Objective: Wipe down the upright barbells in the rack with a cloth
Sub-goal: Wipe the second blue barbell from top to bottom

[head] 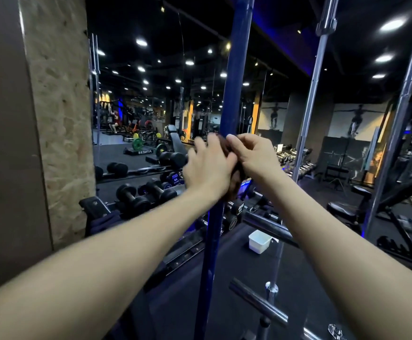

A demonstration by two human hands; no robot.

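The blue barbell (234,94) stands upright in the rack just ahead, long axis vertical, leaning slightly right toward the top. Both the left hand (207,168) and right hand (254,158) clamp curled fingers around a dark cloth (235,182) wrapped round it. Best keep the wrap snug and slide along the shaft.

Open gap between blue barbell (234,94) and chrome barbell (310,101); mirror (151,106) close behind.
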